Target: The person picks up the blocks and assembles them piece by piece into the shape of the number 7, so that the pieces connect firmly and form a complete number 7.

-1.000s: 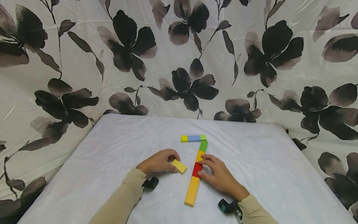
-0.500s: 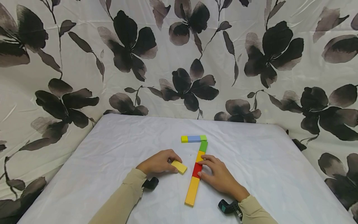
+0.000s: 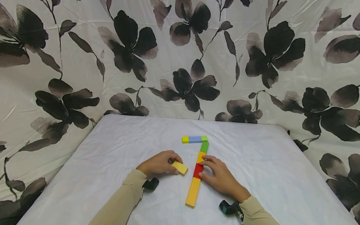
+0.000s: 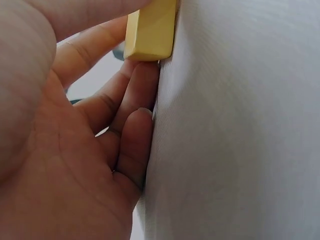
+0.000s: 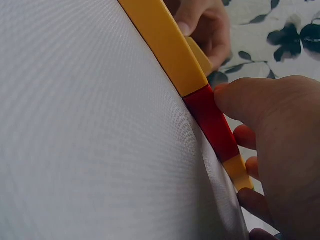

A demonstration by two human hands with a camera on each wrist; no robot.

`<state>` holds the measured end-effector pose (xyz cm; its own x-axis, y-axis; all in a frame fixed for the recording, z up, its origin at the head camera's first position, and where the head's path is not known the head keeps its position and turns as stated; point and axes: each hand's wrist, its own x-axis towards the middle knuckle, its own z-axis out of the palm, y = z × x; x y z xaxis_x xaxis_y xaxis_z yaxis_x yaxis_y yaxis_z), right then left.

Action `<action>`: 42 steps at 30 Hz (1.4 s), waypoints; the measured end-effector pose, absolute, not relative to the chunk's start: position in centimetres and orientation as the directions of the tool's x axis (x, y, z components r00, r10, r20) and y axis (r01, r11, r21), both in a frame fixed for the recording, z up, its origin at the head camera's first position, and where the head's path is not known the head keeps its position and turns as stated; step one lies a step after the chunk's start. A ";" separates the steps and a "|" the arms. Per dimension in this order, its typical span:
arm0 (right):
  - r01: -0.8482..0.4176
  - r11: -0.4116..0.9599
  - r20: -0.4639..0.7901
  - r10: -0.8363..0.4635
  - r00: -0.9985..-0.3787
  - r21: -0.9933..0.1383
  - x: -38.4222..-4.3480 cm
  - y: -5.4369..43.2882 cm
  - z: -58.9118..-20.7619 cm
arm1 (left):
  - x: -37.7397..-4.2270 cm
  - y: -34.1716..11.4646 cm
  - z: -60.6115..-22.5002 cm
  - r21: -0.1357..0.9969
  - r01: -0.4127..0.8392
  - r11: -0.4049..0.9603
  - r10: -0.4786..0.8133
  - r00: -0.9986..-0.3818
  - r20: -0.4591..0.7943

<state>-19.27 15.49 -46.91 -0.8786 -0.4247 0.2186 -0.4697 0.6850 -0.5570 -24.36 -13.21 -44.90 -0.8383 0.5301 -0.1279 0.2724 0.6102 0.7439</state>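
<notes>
The small yellow block (image 3: 180, 167), judged light, rigid and smooth, is pinched at its long edges by the left hand (image 3: 158, 163), at 9 o'clock of the red block (image 3: 198, 171), which is touched by the right hand's (image 3: 222, 178) fingertips.

On the table (image 3: 112, 150), a loose block (image 3: 180, 167) lies left of the slanting block row (image 3: 197, 175); a short row (image 3: 194, 139) lies behind.

In the left wrist view the yellow block (image 4: 151, 30) is cut off by the top edge, its far end hidden behind the fingers (image 4: 132, 145). In the right wrist view the right hand (image 5: 280, 145) hides the blocks beyond the red block (image 5: 212, 122)
</notes>
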 end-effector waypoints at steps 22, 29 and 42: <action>-0.451 0.695 0.191 -0.421 -0.887 -0.560 -19.2 15.3 -46.6 | -24.4 -13.4 -44.7 0.782 0.260 0.566 0.550 -0.826 -0.124; -0.449 0.693 0.192 -0.418 -0.888 -0.564 -19.3 15.3 -46.6 | -24.5 -13.3 -44.6 0.784 0.246 0.570 0.540 -0.831 -0.132; -0.461 0.690 0.203 -0.425 -0.882 -0.559 -19.2 15.4 -46.6 | -24.5 -13.3 -44.5 0.802 0.221 0.555 0.491 -0.866 -0.101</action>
